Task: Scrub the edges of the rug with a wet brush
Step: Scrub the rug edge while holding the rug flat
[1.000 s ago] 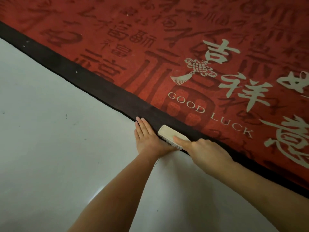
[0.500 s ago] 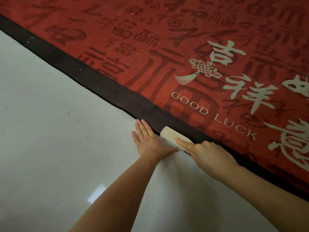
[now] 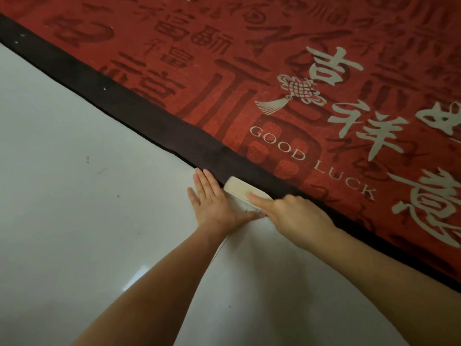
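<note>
**Brush on the dark border, lower centre of the frame**

I have the right hand (image 3: 294, 216) curled over the cream scrubbing brush (image 3: 245, 192), with its forefinger lying along the brush's top. The brush sits on the black border (image 3: 159, 126) of the red rug (image 3: 249, 71), right at the outer edge, just below the "GOOD LUCK" lettering (image 3: 311, 161). My left hand (image 3: 214, 203) lies flat with straight fingers on the pale tiled floor (image 3: 74, 196), holding nothing, its fingertips touching the rug's edge just left of the brush. I cannot tell from here whether the bristles are wet; they are hidden under the brush body.

I judge I am mid-scrub, with the long run of border towards the upper left not yet reached by the brush, where a few pale specks show on the black strip.

What could go wrong from here:

- The brush rides the very lip of the rug. If I angle it outward it may slide off onto the tile and scrub floor instead of pile.
- The left hand is close to the brush's leading end; a stroke towards the upper left could run bristles into those fingers.
- If the left hand presses only floor, not rug, the edge may lift or creep under a hard stroke.
- Water wrung onto the glossy tile could make that bracing palm slip.
</note>
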A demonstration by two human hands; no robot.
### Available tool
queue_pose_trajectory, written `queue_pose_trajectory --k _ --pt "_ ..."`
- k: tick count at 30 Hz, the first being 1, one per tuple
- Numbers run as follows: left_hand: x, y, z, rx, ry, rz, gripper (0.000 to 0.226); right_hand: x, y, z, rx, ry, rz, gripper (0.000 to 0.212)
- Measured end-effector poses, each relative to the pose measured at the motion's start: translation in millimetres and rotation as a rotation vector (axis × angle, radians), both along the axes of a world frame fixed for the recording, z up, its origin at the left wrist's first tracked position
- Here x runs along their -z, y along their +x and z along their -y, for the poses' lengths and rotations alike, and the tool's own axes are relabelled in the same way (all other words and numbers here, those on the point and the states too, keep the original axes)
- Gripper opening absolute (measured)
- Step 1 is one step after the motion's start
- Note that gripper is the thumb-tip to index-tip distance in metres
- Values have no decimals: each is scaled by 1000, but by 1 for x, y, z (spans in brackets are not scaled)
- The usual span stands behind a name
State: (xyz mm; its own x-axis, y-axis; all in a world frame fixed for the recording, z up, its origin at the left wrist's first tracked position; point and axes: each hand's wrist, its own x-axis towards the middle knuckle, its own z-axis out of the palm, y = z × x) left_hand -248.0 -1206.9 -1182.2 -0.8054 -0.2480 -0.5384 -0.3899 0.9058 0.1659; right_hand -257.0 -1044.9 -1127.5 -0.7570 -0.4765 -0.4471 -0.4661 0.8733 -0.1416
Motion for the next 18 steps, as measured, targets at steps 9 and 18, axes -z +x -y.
queue_pose_trajectory --k 9,18 --pt "4 3 -1 -63 95 -109 159 11 11 -28 73 -75 26 59" --pt "0 -11 10 -84 87 -134 158 24 -49 52 11 -165 -114 53"
